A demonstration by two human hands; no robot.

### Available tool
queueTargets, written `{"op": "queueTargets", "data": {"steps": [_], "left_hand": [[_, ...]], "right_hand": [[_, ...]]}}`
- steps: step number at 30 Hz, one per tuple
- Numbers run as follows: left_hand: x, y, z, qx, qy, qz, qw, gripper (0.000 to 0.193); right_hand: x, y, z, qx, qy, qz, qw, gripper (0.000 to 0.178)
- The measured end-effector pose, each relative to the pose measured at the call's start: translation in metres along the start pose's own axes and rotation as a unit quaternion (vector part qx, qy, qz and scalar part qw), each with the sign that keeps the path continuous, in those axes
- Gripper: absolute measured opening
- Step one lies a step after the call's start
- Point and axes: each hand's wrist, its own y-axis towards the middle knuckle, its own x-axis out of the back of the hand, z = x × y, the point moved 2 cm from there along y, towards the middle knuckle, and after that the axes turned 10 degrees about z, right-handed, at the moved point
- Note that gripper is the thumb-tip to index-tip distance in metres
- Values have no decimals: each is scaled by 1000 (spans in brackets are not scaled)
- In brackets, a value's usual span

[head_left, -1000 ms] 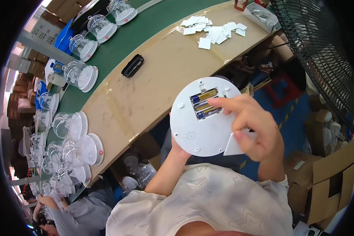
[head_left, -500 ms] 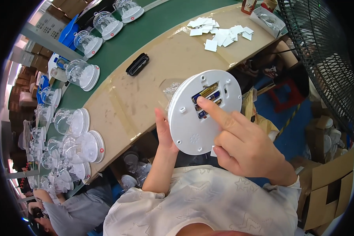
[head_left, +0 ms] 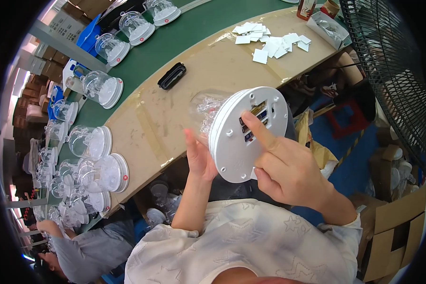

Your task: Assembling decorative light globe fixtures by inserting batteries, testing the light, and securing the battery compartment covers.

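A clear domed ornament with a round white base [head_left: 236,156] is tipped so that its underside faces me. My left hand [head_left: 202,158] supports it from the left, fingers behind the base and partly hidden. An uncovered compartment in the underside holds several batteries [head_left: 255,123]. The extended index finger of my right hand [head_left: 288,165] touches the batteries at the compartment's left side. The other fingers of that hand are curled, and the corner of a flat white piece [head_left: 254,173] shows by the thumb. Through the dome [head_left: 206,106] clear figures inside are partly visible.
Thin white squares [head_left: 274,46] lie loose on the brown tabletop [head_left: 146,109], near a black case [head_left: 172,76]. Several domed ornaments [head_left: 104,173] stand at left on the green surface. A fan [head_left: 388,71] and cardboard box [head_left: 397,232] are at right; a co-worker [head_left: 94,251] sits lower left.
The ornament has turned, so its underside appears narrower and more of the dome shows. My right index finger stays at the batteries. The view has shifted slightly.
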Motion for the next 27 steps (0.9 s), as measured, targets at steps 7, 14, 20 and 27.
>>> {"op": "queueTargets", "data": {"steps": [7, 14, 20, 27], "left_hand": [[-2, -6, 2, 7, -14, -31, 999, 83], [-16, -2, -3, -8, 142, -79, 987, 95], [25, -8, 4, 22, 37, -73, 996, 96], [13, -17, 7, 28, -62, -95, 993, 93]], "right_hand": [[-3, 3, -5, -12, 7, 20, 1000, 14], [-6, 4, -6, 35, 64, 31, 997, 14], [-7, 4, 4, 23, 17, 26, 999, 14], [-4, 5, 6, 66, 47, 21, 996, 14]]}}
